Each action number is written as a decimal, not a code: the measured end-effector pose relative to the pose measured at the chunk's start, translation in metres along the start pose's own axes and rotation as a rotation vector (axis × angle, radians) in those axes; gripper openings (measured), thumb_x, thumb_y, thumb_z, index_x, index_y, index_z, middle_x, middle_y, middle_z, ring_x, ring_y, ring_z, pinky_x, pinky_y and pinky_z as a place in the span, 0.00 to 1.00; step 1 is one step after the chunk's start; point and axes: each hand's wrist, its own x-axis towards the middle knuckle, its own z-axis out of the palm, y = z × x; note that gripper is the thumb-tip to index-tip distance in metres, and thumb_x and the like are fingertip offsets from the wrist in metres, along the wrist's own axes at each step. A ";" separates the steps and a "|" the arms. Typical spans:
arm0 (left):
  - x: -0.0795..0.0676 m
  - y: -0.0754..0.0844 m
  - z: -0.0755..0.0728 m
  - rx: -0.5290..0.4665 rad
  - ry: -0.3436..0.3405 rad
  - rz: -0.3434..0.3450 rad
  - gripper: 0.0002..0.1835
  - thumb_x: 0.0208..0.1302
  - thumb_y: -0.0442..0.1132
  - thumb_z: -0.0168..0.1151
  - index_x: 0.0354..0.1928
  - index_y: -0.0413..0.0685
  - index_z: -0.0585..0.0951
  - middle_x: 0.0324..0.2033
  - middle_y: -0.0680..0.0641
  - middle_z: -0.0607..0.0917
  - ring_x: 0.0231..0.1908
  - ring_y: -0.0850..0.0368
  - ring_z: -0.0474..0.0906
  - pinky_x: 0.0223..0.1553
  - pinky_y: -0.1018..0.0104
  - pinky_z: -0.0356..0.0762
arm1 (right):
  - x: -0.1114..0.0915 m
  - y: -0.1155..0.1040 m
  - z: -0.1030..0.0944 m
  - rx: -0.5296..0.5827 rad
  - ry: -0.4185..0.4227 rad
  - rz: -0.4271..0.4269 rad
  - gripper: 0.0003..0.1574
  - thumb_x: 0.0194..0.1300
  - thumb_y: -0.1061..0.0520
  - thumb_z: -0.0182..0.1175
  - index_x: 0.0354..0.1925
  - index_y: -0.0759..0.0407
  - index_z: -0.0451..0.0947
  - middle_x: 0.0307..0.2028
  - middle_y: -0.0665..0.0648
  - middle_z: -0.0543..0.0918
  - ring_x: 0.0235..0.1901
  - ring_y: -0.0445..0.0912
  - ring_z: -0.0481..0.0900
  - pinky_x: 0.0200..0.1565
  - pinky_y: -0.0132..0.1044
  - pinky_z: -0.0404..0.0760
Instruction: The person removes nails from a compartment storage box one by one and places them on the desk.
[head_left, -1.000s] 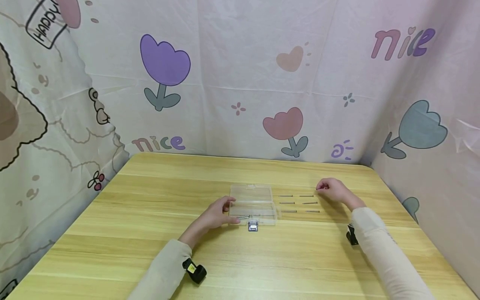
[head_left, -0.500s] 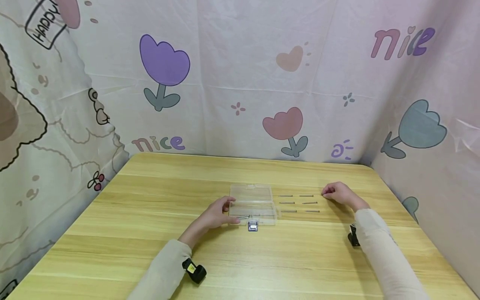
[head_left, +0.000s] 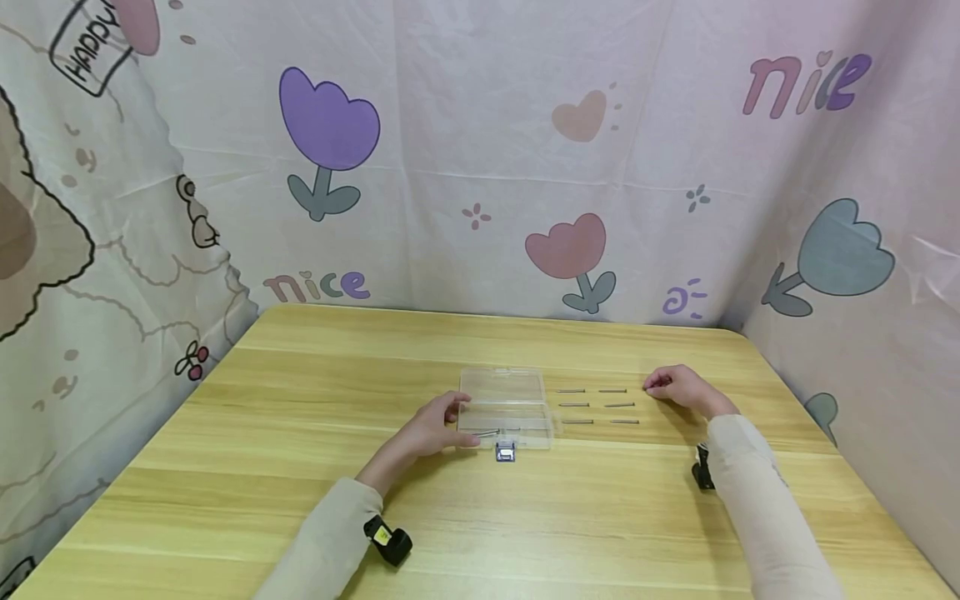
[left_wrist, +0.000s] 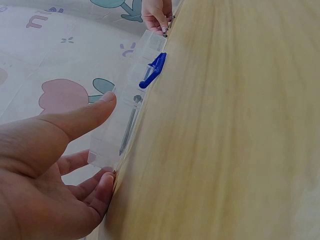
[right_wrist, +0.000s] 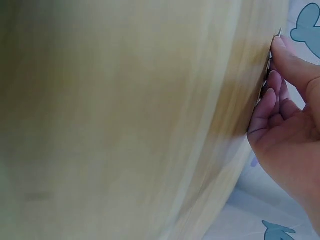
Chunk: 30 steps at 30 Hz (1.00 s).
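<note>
A clear plastic box point(head_left: 501, 387) lies with its lid folded back in the middle of the table. My left hand point(head_left: 431, 427) holds its left end, thumb at the front corner and fingers at the back. Inside the front compartment lie a few nails point(left_wrist: 129, 131), and a blue latch point(left_wrist: 153, 71) hangs at the front. To the right of the box, several nails point(head_left: 619, 406) lie in two columns on the tabletop. Just beyond them my right hand point(head_left: 681, 388) is low over the table, fingers bent. Its thumb and forefinger pinch a nail point(right_wrist: 280, 31), of which only a thin metal end shows.
The wood-grain table point(head_left: 360, 342) reaches back to a printed cloth point(head_left: 442, 133) with flowers and lettering, which also hangs at both sides. Black wrist cameras sit on both sleeves, the left camera point(head_left: 388, 542) close over the tabletop.
My right hand has shifted slightly right and toward me, away from the end of the back row, then stays nearly still. My left hand, the box and the laid-out nails keep their places.
</note>
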 end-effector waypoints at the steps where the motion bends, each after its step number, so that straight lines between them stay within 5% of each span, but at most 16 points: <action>1: 0.000 0.000 0.000 0.001 0.000 -0.002 0.38 0.47 0.39 0.78 0.62 0.42 0.72 0.55 0.41 0.75 0.50 0.46 0.70 0.51 0.49 0.69 | 0.000 0.000 0.000 0.000 -0.004 0.000 0.04 0.62 0.70 0.60 0.36 0.72 0.79 0.34 0.60 0.81 0.35 0.45 0.72 0.41 0.38 0.71; 20: -0.001 0.001 0.000 0.009 0.004 0.000 0.38 0.48 0.38 0.77 0.62 0.41 0.72 0.54 0.41 0.76 0.49 0.47 0.70 0.51 0.49 0.69 | -0.001 -0.001 -0.003 0.017 -0.046 0.002 0.09 0.62 0.69 0.61 0.40 0.76 0.77 0.36 0.61 0.82 0.36 0.45 0.73 0.41 0.37 0.73; 30: -0.004 0.003 -0.001 -0.005 0.005 0.010 0.38 0.48 0.38 0.77 0.62 0.40 0.72 0.54 0.41 0.76 0.50 0.46 0.70 0.52 0.49 0.69 | -0.004 0.003 -0.017 0.208 -0.114 0.076 0.23 0.62 0.66 0.63 0.52 0.79 0.71 0.43 0.63 0.81 0.38 0.42 0.75 0.39 0.33 0.76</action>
